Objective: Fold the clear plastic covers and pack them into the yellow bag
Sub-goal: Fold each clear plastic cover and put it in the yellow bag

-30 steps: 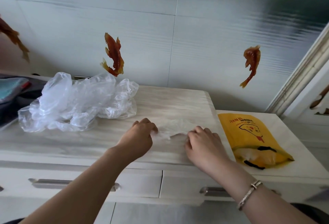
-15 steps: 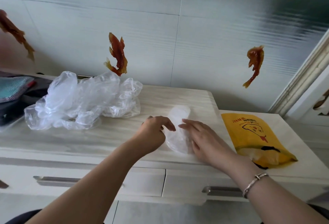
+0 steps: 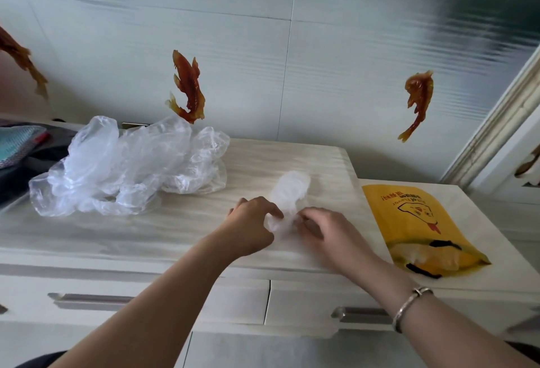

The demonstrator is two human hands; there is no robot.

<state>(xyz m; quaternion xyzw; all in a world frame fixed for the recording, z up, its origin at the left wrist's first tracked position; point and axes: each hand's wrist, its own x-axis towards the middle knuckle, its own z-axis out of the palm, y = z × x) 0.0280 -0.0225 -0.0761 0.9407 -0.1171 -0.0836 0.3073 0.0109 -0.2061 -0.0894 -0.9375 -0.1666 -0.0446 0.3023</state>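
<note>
A narrow, folded clear plastic cover (image 3: 289, 192) lies on the pale wooden dresser top (image 3: 175, 227), its long axis pointing away from me. My left hand (image 3: 251, 221) pinches its near end from the left. My right hand (image 3: 324, 230) holds the same near end from the right, fingers curled onto the plastic. A loose heap of clear plastic covers (image 3: 125, 169) sits at the back left. The yellow bag (image 3: 415, 221) lies flat on the right, its mouth toward me with clear plastic showing inside.
Fish-shaped stickers (image 3: 188, 87) decorate the tiled wall behind. Dark items and a teal cloth (image 3: 17, 145) lie at the far left. Drawer handles (image 3: 87, 300) run along the dresser front below. A door frame (image 3: 502, 122) stands at the right.
The cover was spread sideways between my hands a second ago. It has been folded into a narrow strip lying lengthwise, and both hands have closed in on its near end.
</note>
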